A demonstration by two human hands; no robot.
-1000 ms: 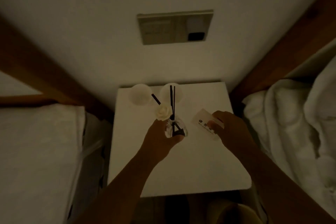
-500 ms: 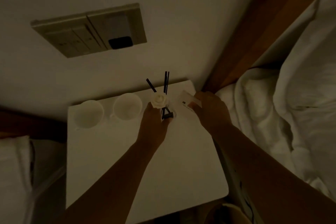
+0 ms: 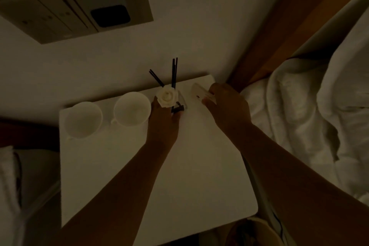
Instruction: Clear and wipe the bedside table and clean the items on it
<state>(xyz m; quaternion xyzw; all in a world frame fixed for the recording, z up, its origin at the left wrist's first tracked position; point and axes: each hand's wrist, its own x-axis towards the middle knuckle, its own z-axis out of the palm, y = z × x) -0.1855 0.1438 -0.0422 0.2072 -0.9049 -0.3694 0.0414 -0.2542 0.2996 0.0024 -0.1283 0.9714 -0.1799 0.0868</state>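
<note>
Because the reed diffuser [image 3: 175, 104] is a small glass bottle with loose dark reeds [image 3: 173, 74] and a white rose [image 3: 167, 96] standing out of its neck, it will likely handle as light but fragile, slick and top-heavy; my judgement is that the low body of the bottle is the place to hold, never the sticks. The left hand [image 3: 163, 122] has its grip wrapped around that body, near the back edge of the worktop [image 3: 179, 175]; whether the base touches the surface I cannot tell. Just right of that grip, the right hand [image 3: 227, 108] pinches a small white card [image 3: 197, 94] by one end; it looks thin, light and bendable. Just left of the left grip stand two white cups [image 3: 131, 109], one [image 3: 83, 119] farther out, probably ceramic and breakable.

Counted: one diffuser, one rose, about three reeds, one card, two cups.
</note>
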